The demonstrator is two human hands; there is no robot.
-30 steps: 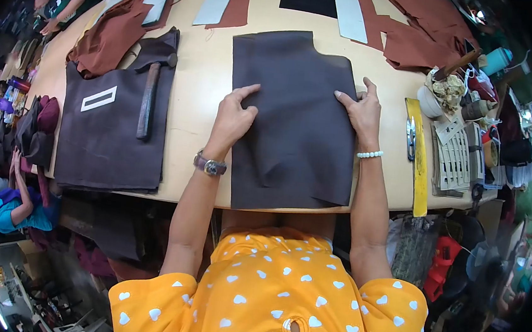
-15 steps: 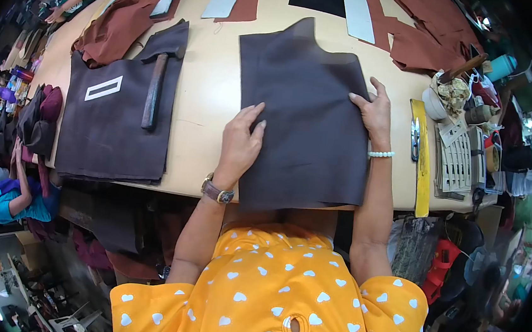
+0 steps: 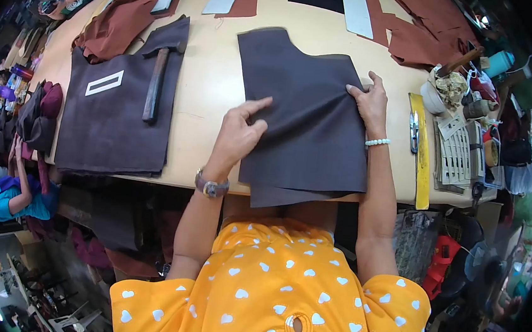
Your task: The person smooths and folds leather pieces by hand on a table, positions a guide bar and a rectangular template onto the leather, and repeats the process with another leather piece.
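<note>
The dark brown fabric panel [image 3: 307, 131] lies on the worktop [image 3: 206, 91] in front of the person, its near end reaching over the edge. It is spread out but does not look fully flat or squared up: a long diagonal crease runs across it from beside the right hand [image 3: 370, 104], and along the near end a second dark layer [image 3: 285, 199] shows beyond the upper one, slanting out of line with it. Smoothing and matching these edges therefore appear unfinished.

The left hand [image 3: 241, 133] rests at the panel's left side, forefinger stretched out over the fabric and thumb held apart from it. The right hand is at the upper right edge, thumb on the fabric and forefinger spread away; its other fingers are partly hidden, so whether they pinch the edge cannot be told.

To the left, a stack of similar dark panels [image 3: 110, 136] is already laid neatly, with a hammer [image 3: 154, 90] and a white rectangular frame [image 3: 104, 83] on top. The panel at the hands lies apart from that stack. To the right lie a yellow ruler [image 3: 422, 164] and small snips [image 3: 413, 134], neither one held.
</note>
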